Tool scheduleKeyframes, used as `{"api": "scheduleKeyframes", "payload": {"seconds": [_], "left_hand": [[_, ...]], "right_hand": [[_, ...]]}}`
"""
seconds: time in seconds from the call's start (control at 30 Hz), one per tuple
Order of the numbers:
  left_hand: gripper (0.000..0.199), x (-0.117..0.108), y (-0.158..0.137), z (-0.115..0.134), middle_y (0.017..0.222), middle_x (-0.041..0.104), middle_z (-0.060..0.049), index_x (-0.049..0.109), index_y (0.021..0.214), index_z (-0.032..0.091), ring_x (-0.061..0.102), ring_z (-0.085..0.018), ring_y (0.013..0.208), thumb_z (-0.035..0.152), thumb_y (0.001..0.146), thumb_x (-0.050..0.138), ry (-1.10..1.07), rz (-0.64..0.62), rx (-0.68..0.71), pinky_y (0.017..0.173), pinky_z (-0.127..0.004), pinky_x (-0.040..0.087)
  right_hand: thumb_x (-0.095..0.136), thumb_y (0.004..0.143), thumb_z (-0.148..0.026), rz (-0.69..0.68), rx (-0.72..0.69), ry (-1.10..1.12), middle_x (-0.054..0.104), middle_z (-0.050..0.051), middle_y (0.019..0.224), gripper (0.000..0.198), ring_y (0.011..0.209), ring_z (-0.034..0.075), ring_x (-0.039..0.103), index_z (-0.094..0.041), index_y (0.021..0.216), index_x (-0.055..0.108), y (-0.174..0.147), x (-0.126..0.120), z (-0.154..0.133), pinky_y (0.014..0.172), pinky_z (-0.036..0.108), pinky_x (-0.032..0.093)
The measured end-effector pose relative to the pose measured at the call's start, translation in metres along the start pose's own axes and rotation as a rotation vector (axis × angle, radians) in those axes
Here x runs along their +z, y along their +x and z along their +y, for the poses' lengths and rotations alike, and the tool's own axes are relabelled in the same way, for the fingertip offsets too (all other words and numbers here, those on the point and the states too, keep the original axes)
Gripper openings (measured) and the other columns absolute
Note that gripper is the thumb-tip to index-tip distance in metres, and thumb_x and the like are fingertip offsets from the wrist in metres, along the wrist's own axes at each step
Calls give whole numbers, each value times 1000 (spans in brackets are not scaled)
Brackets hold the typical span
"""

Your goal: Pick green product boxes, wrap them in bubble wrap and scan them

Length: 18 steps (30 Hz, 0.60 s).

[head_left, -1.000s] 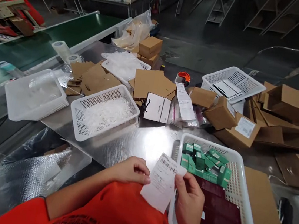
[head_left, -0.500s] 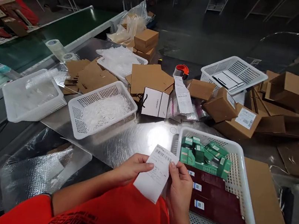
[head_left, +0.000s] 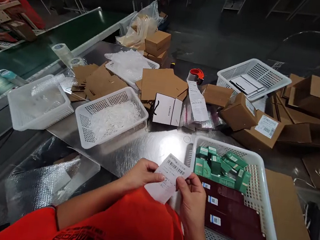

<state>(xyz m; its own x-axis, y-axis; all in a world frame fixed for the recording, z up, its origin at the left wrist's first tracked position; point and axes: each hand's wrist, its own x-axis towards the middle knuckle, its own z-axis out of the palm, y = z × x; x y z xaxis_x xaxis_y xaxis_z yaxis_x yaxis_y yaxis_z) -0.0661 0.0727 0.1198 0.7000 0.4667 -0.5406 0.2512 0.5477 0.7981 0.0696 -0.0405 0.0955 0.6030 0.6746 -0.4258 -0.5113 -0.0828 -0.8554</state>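
Observation:
A white printed slip (head_left: 165, 185) with a barcode along its top is held close to my body. My left hand (head_left: 141, 177) pinches its left edge, thumb on the print. On the other side, my right hand (head_left: 192, 195) grips the right edge with thumb and fingers. Just right of my hands stands a white perforated basket (head_left: 256, 170) holding several small green boxes (head_left: 216, 164) and several long dark-red boxes (head_left: 233, 213) with label stickers. Beyond the slip, a white CHANEL paper bag (head_left: 165, 111) with black handles lies on the metal table (head_left: 150, 146).
At left are a basket of white shredded filler (head_left: 112, 119) and a white plastic bin (head_left: 39, 104). Flat cardboard (head_left: 159, 84), a red tape dispenser (head_left: 196, 76) and labelled cartons (head_left: 263, 129) lie farther back. A green conveyor (head_left: 71, 30) runs along the left, with a person in red beyond.
The slip's lower edge has drawn up or folded out of sight near my shirt. My right thumb has shifted slightly left across the paper. The view has moved a little.

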Motion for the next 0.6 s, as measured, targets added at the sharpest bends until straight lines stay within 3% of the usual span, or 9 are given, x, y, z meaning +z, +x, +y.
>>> {"api": "scheduleKeyframes", "payload": {"seconds": [0.1, 0.2, 0.3, 0.4, 0.5, 0.6], "left_hand": [[34, -8, 3, 7, 56, 60, -1, 72, 59, 16, 50, -14, 56, 49, 64, 81, 306, 94, 184, 58, -27, 38], [20, -15, 4, 15, 65, 66, -4, 73, 59, 20, 56, -18, 68, 32, 75, 71, 697, 123, 474, 69, -31, 42], [16, -20, 6, 16, 94, 73, -9, 76, 70, 23, 61, -26, 94, 18, 78, 64, 976, 113, 713, 91, -42, 44], [23, -23, 7, 8, 123, 66, -10, 78, 82, 25, 51, -31, 125, 12, 80, 59, 1017, 186, 856, 110, -53, 33], [30, -21, 9, -4, 147, 50, -11, 76, 105, 25, 39, -31, 140, 15, 85, 55, 771, 216, 782, 114, -53, 31], [40, -15, 10, -14, 141, 57, -13, 67, 126, 22, 54, -27, 128, 24, 88, 54, 384, 142, 502, 107, -44, 43]], "right_hand": [[77, 70, -58, -20, -70, -27, 66, 0, 73, 37, 68, 14, 58, -22, 79, 70, -3, -2, -2, 64, 25, 49], [68, 74, -65, -86, -23, 36, 70, 7, 102, 44, 90, 22, 64, -21, 73, 69, -7, -2, -2, 75, 32, 53], [83, 62, -49, -105, 87, 56, 67, 8, 120, 33, 103, 27, 64, -21, 70, 68, -8, -2, 4, 82, 36, 53], [90, 49, -31, -4, 110, 72, 69, 7, 117, 35, 106, 26, 63, -21, 73, 68, -8, -2, 15, 84, 35, 53], [89, 49, -31, 130, 70, 86, 71, 5, 95, 42, 89, 21, 67, -22, 83, 66, -8, 0, 24, 76, 33, 54], [87, 49, -37, 216, 2, -20, 66, 0, 74, 45, 69, 16, 63, -20, 86, 67, -8, 4, 27, 64, 29, 53]]}}
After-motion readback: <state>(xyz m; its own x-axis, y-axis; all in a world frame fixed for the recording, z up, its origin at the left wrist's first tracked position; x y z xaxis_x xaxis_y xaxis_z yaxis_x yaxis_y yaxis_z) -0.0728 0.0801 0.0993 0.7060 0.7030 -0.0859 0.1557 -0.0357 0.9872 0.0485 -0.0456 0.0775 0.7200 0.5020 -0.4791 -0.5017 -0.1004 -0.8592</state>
